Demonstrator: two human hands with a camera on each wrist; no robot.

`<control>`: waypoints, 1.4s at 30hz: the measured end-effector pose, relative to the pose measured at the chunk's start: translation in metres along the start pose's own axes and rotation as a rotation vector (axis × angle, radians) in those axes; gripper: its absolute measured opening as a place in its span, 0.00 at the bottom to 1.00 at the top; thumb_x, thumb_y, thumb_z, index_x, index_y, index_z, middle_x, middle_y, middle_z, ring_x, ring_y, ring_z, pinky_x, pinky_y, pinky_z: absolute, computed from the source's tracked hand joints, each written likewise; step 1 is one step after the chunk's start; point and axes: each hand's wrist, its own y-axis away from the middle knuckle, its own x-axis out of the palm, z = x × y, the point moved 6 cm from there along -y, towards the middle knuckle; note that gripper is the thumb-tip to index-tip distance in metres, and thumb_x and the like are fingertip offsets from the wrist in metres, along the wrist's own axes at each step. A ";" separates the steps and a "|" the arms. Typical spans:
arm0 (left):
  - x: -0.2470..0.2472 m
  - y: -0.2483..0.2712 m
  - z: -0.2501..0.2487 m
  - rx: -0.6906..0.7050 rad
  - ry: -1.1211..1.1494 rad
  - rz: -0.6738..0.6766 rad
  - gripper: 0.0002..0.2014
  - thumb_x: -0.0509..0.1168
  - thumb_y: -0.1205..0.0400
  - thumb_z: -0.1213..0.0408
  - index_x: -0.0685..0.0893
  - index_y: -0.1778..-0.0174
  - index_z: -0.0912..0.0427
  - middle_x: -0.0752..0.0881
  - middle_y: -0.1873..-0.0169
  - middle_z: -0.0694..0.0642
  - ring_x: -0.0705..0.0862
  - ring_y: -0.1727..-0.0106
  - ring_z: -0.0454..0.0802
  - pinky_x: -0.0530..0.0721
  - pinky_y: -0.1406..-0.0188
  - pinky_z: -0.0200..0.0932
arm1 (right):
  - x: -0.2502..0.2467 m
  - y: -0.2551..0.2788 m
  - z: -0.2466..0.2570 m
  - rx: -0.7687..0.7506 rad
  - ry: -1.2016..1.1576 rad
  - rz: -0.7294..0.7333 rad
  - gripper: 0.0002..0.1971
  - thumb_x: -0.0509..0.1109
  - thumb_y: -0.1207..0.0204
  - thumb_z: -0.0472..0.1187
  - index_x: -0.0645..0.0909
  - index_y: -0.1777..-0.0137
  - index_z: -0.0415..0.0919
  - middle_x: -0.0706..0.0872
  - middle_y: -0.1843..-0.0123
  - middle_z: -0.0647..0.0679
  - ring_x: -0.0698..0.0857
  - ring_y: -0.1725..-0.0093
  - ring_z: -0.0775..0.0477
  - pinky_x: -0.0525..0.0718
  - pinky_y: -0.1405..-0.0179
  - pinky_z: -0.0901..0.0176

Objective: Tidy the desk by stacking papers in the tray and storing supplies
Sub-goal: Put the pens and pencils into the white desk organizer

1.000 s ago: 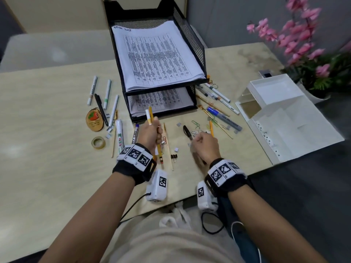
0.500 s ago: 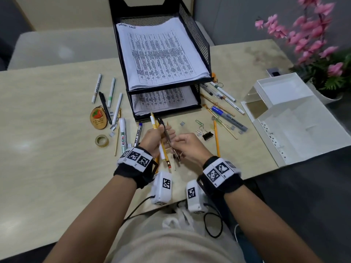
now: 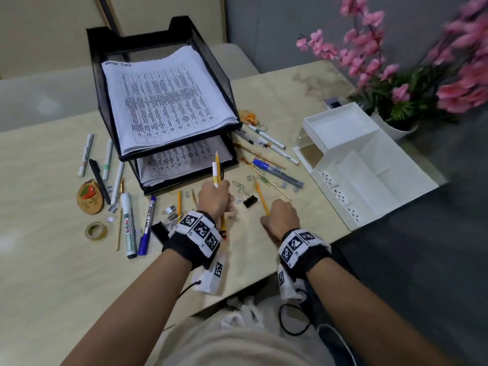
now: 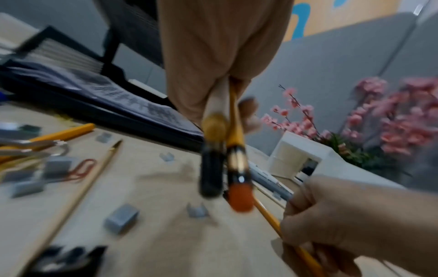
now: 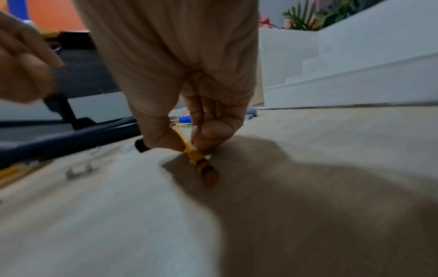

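The surface (image 3: 52,273) is pale wood grain, backed by a grey partition, with pink flowers (image 3: 396,62) at its right. A black mesh tray (image 3: 224,83) holds printed papers (image 3: 169,101); a white organiser (image 3: 369,165) lies right of it. The left hand (image 3: 213,198) grips a pen and pencil bundle (image 3: 217,167), near upright. The right hand (image 3: 281,216) pinches a yellow pencil (image 5: 189,148) between thumb and fingers (image 5: 213,131), eraser end toward the person, tip toward the tray

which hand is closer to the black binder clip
Left. The left hand, gripping a bunch of pencils, sits just left of the binder clip, almost beside it. The right hand, pinching a yellow pencil, is right of the clip and nearer the person, with more desk between them.
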 end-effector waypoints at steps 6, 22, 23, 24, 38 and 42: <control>0.054 0.002 -0.042 0.195 -0.308 0.105 0.22 0.53 0.14 0.57 0.73 0.74 0.59 0.76 0.74 0.55 0.72 0.72 0.49 0.70 0.66 0.43 | -0.054 -0.006 -0.027 -0.083 -0.409 -0.020 0.09 0.74 0.33 0.37 0.76 0.67 0.39 0.81 0.62 0.42 0.83 0.59 0.40 0.84 0.60 0.50; 0.286 0.018 -0.172 0.512 -0.427 0.282 0.12 0.68 0.21 0.61 0.85 0.54 0.68 0.87 0.52 0.69 0.86 0.50 0.64 0.84 0.51 0.50 | -0.261 -0.047 -0.157 -0.264 -0.400 -0.650 0.05 0.62 0.20 0.33 0.78 0.51 0.32 0.79 0.64 0.49 0.75 0.66 0.53 0.69 0.72 0.78; 0.296 0.014 -0.167 0.494 -0.524 0.267 0.13 0.69 0.22 0.60 0.84 0.52 0.69 0.87 0.50 0.68 0.85 0.48 0.64 0.82 0.53 0.48 | -0.256 -0.054 -0.161 -0.245 -0.363 -0.608 0.05 0.63 0.20 0.34 0.79 0.51 0.32 0.80 0.63 0.48 0.76 0.65 0.51 0.68 0.70 0.74; 0.304 0.011 -0.161 0.472 -0.603 0.258 0.15 0.69 0.22 0.59 0.83 0.50 0.70 0.86 0.49 0.68 0.84 0.46 0.64 0.80 0.54 0.48 | -0.249 -0.061 -0.165 -0.234 -0.319 -0.563 0.06 0.63 0.21 0.34 0.80 0.51 0.32 0.80 0.62 0.46 0.77 0.63 0.49 0.70 0.65 0.69; 0.294 0.003 -0.156 0.486 -0.521 0.293 0.18 0.59 0.19 0.71 0.79 0.33 0.65 0.87 0.44 0.65 0.82 0.38 0.61 0.80 0.36 0.48 | -0.225 -0.084 -0.172 -0.072 -0.262 -0.468 0.10 0.57 0.21 0.30 0.81 0.52 0.31 0.86 0.52 0.34 0.82 0.48 0.38 0.70 0.58 0.63; 0.253 0.004 -0.143 0.479 -0.381 0.269 0.14 0.60 0.21 0.73 0.83 0.41 0.66 0.90 0.52 0.65 0.86 0.46 0.60 0.83 0.41 0.49 | -0.221 -0.064 -0.145 -0.112 -0.378 -0.655 0.10 0.59 0.23 0.29 0.81 0.47 0.31 0.87 0.50 0.34 0.83 0.50 0.37 0.75 0.50 0.56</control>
